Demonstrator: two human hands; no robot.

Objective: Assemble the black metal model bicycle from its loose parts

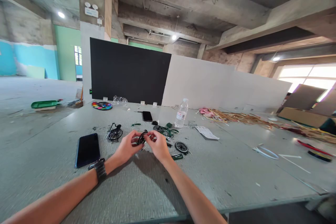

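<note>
Both hands meet over the middle of the grey table (126,189). My left hand (129,146) is closed on a small black toy bicycle wheel (142,138), gripping its left side. From the right, the fingers of my right hand (157,143) pinch the same wheel near its upper edge. Just beyond them lies a dark green toy bicycle frame (168,131) with a wheel at its left end. A loose spoked wheel (181,147) and a green part (177,156) rest right of my right hand. A black toy bicycle assembly (114,132) stands left of my left hand.
A large dark phone (88,149) lies on the left, a smaller phone (147,116) farther back. Beyond the parts stand a water bottle (181,113) and a paper sheet (207,133). Wood strips (233,117) lie along the back right. A black and white partition (131,71) borders the table.
</note>
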